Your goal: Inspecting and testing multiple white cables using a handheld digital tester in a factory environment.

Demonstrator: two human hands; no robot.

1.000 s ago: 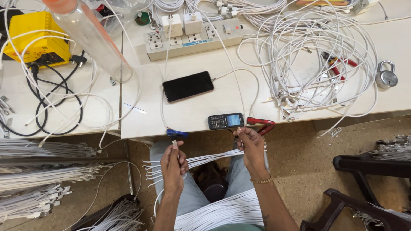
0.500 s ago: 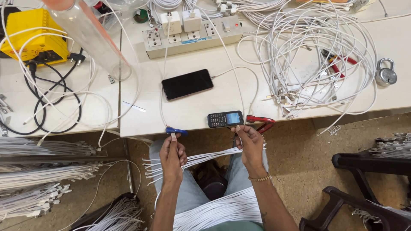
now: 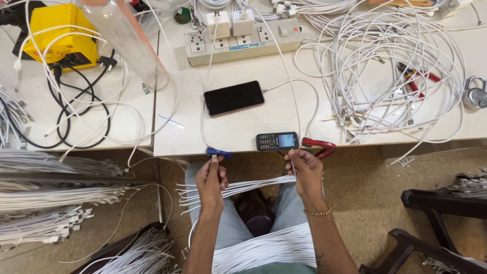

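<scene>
White cable (image 3: 253, 185) spans between both hands below the front edge of the table (image 3: 243, 137). The left hand (image 3: 212, 180) is closed around one end of the cable, with the connector tip pinched between thumb and fingers and pointing up toward the blue clip (image 3: 218, 151) on the table edge. The right hand (image 3: 304, 170) is closed on the other end, its fingertips just below the small keypad phone (image 3: 277, 141). A loose bundle of further white cables (image 3: 203, 193) passes across the lap between the two hands, and more lie over the knees (image 3: 269, 248).

Items on the table:
- A black smartphone (image 3: 234, 97) lies screen-up behind the keypad phone, with a white lead plugged into its right end.
- Red-handled pliers (image 3: 318, 145) rest just beside the keypad phone, at the table edge.
- A white power strip (image 3: 243, 38) sits at the rear, with two white chargers plugged in and a red switch lit.
- A large tangle of white cable (image 3: 395, 66) occupies the right side, near a padlock (image 3: 476, 94).
- A yellow box (image 3: 61, 35) with black leads stands at the far left.

Racks of finished white cables (image 3: 56, 198) hang to the left, below table level.
</scene>
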